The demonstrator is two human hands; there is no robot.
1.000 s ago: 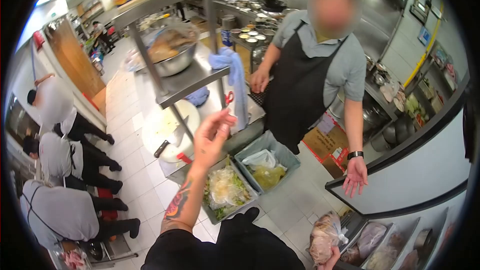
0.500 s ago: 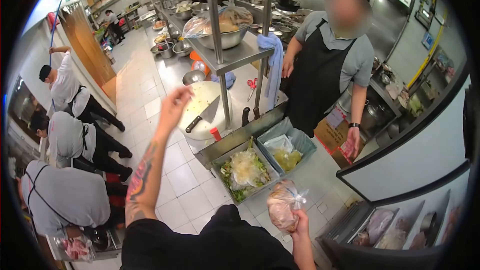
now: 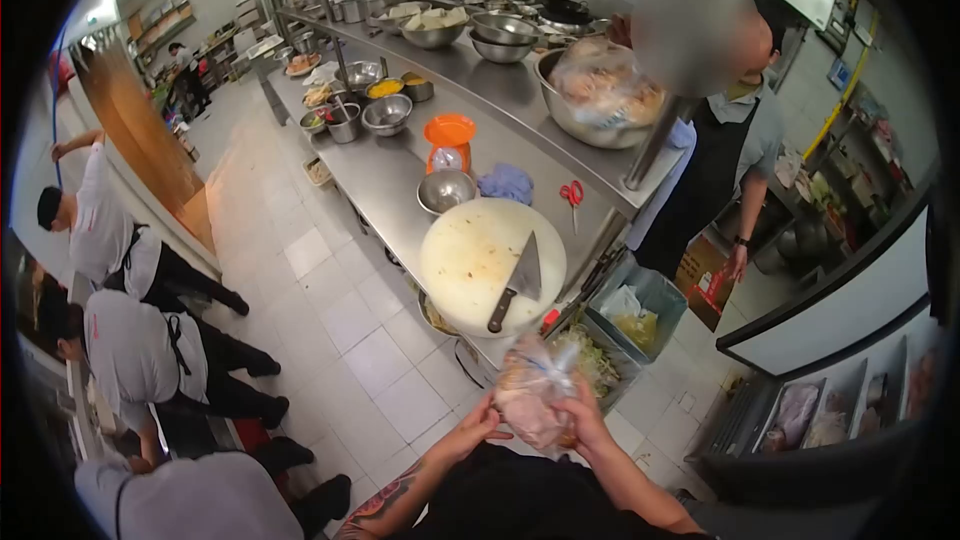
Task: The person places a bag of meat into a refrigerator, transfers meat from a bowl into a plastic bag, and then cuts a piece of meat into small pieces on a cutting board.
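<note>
A clear plastic bag of pale pinkish pieces, perhaps meat, [image 3: 532, 402] is held in front of the person's body, just short of the round cutting board [image 3: 455, 265]. The right hand [image 3: 585, 420] is closed on the bag's right side near its gathered neck. The left hand [image 3: 476, 432] is at the other side, fingers half curled; I cannot tell whether they grip it.

A broad knife [image 3: 520, 278] takes up the board's right part, handle toward the person (the blade angles away). Behind the board stand a small steel bowl [image 3: 446, 191] and an orange scale [image 3: 449, 130], with a crumpled blue cloth [image 3: 506, 183] beside the bowl and red-handled scissors [image 3: 571, 194] farther right. A metal shelf [image 3: 560, 158] overhangs the counter, carrying a large bowl [image 3: 580, 125]. The bag partly hides a bin of greens [image 3: 600, 360]; beyond it, a co-worker in a black apron [image 3: 712, 165] stands at the right.
</note>
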